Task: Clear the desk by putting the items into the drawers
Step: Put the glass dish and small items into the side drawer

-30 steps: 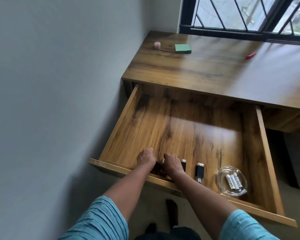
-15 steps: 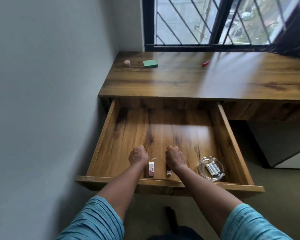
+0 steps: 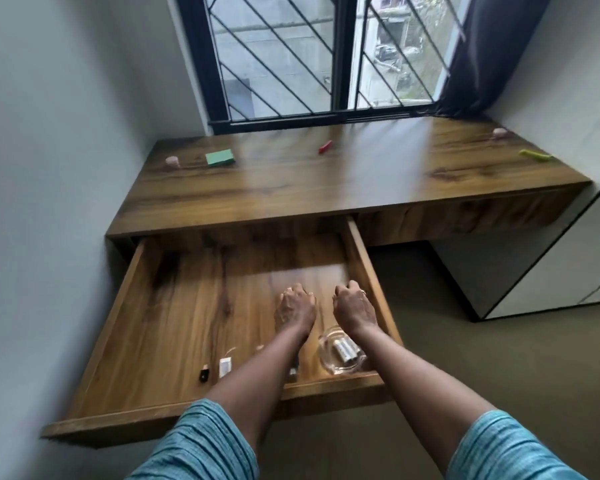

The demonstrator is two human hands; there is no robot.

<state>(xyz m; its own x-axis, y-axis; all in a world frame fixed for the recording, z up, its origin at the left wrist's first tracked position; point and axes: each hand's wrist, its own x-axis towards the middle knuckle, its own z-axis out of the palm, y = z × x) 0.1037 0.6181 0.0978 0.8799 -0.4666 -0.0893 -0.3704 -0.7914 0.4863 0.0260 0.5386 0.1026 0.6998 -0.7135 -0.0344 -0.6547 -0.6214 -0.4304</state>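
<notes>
The wooden desk has its left drawer pulled wide open. Both hands hover over the drawer's right half with fingers curled and nothing visible in them: my left hand and my right hand. At the drawer's front lie a small black item, a white item and a glass dish holding batteries. Another small item is partly hidden by my left forearm. On the desktop sit a green pad, a pink jar, a red item, a yellow-green item and a pink item.
A grey wall runs along the left of the desk and drawer. A barred window and a dark curtain stand behind the desk. A white cabinet stands to the right, over olive floor.
Both hands have left the small items at the drawer's front and moved farther in and to the right. The view has lifted, showing the whole desktop.
</notes>
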